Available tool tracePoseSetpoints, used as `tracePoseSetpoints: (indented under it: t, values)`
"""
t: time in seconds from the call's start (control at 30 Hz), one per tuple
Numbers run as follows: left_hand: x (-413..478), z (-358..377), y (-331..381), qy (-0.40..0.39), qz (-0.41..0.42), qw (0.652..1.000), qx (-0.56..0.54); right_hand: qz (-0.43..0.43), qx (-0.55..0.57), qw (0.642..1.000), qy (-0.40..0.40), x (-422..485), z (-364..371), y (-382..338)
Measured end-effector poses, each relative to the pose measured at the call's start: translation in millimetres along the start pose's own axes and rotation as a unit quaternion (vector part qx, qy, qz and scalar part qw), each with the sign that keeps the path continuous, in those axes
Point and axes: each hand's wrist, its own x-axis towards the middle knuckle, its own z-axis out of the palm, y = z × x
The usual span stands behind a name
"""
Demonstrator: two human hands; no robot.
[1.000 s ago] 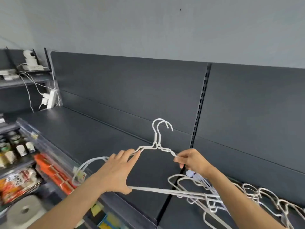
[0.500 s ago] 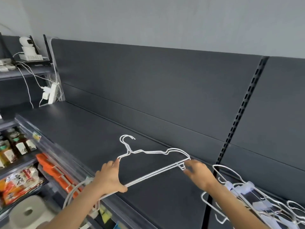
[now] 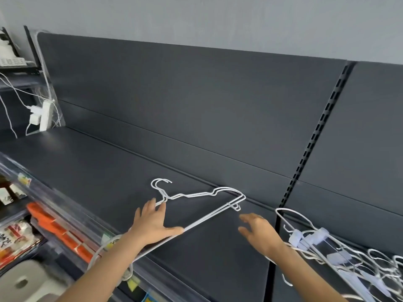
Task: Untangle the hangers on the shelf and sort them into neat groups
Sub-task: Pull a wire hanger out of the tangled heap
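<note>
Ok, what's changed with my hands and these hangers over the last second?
The two white hangers, held upright a second ago, have been tipped down flat onto the shelf, hooks pointing left. The right hand has let go of their end and now hovers open beside it. The left hand stays spread across them, fingers at the neck and thumb on the bottom bar. The tangled pile stays on the right.

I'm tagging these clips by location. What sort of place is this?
Probably a small shop, or its stockroom: dark metal retail shelving with a slotted upright, packaged snacks below a clear label rail, and a pile of white wire hangers.
</note>
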Motion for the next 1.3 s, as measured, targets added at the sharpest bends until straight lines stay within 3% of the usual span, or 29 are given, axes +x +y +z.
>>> tracePoseSetpoints:
  t: [0.13, 0.43, 0.8, 1.07, 1.3]
  values:
    - [0, -6, 25, 0.068, 0.085, 0.994, 0.008, 0.008, -0.009, 1.000, 0.005, -11, -6, 2]
    - [-16, 11, 109, 0.060, 0.195, 0.979, -0.028, 0.071, -0.067, 0.995, 0.031, -70, -31, 44]
    - [-75, 49, 258, 0.044, 0.333, 0.939, -0.068, 0.165, -0.058, 0.981, 0.084, -194, -85, 152]
    - [-136, 96, 372, 0.026, 0.359, 0.928, -0.096, 0.190, -0.044, 0.978, 0.078, -285, -123, 253]
    - [-167, 124, 426, 0.022, 0.328, 0.940, -0.095, 0.194, -0.012, 0.978, 0.069, -332, -140, 314]
